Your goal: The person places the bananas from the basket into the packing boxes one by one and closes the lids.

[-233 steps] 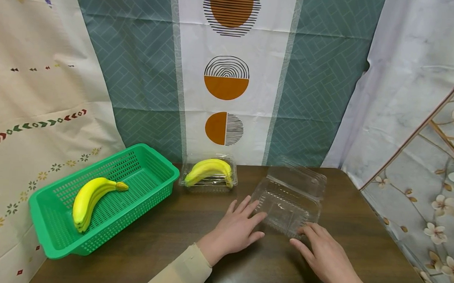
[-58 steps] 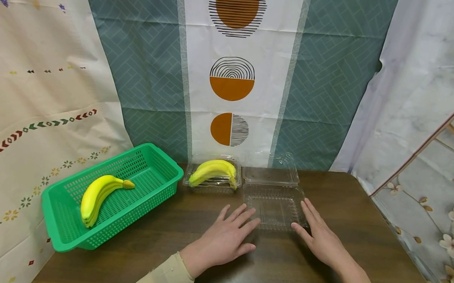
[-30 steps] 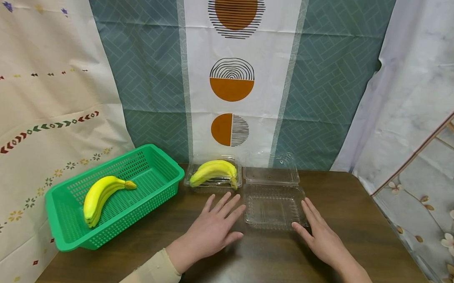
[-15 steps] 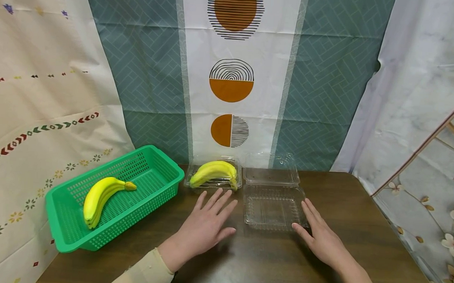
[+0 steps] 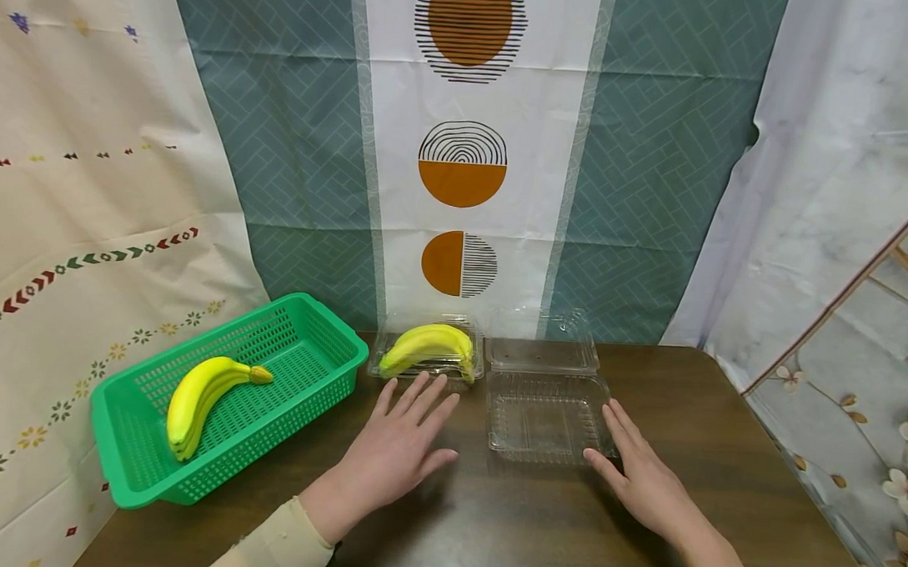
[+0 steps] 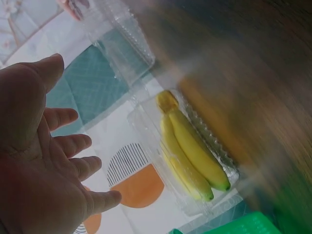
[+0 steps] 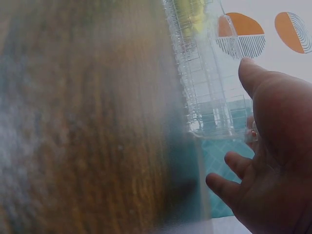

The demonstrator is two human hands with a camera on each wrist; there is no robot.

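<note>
A clear plastic clamshell container [image 5: 547, 420] lies with its lid [image 5: 543, 351] raised at the back, and nothing shows inside it. My right hand [image 5: 646, 482] is at its right side, fingers extended along the edge; whether they touch it I cannot tell. My left hand [image 5: 388, 456] is over the table, fingers spread and holding nothing, in front of a second clear container with bananas [image 5: 429, 348] in it. The left wrist view shows those bananas [image 6: 192, 156] through the plastic. Farther left, another bunch of bananas [image 5: 202, 400] lies in a green basket [image 5: 268, 444].
The dark wooden table [image 5: 520, 528] ends at the back against a hanging patterned curtain [image 5: 660, 199]. A cream cloth [image 5: 70, 303] borders the left side and a floral cloth [image 5: 870, 398] the right. The basket takes up the table's left part.
The open container has been turned straight and shifted left, next to the one with bananas. My left hand has since moved left away from it; the right has stayed at its edge.
</note>
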